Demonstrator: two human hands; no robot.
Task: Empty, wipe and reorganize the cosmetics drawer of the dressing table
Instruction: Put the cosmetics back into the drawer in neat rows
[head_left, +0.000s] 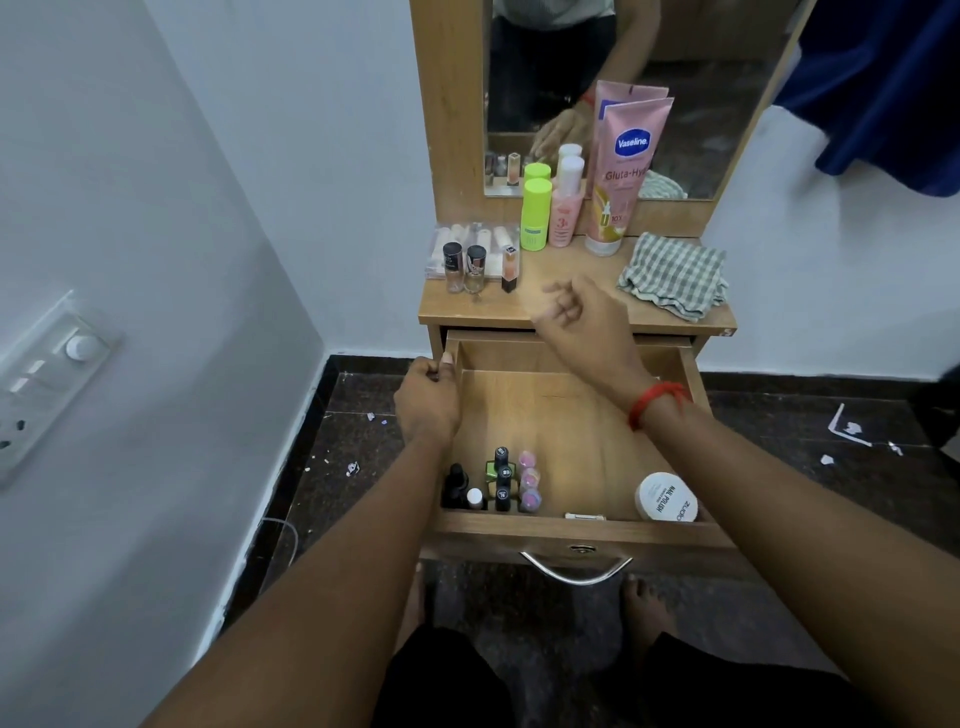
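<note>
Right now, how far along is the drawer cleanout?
Partly emptied: pink Vaseline tube stands on top. The left hand grips the open wooden drawer; right hand holds nothing. Still inside: small dark nail-polish bottles, white round jar. Wiping looks pending: green checked cloth lies on top.

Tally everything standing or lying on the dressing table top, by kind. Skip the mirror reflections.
Black-capped glass bottles: 2
Slim orange bottle: 1
Green bottle: 1
Pink bottle: 1
Vaseline tube: 1
Clear case: 1
Checked cloth: 1
Total: 8

Left hand (428, 400) apparently grips drawer (571, 531); right hand (582, 317) hovers, half-curled.
</note>
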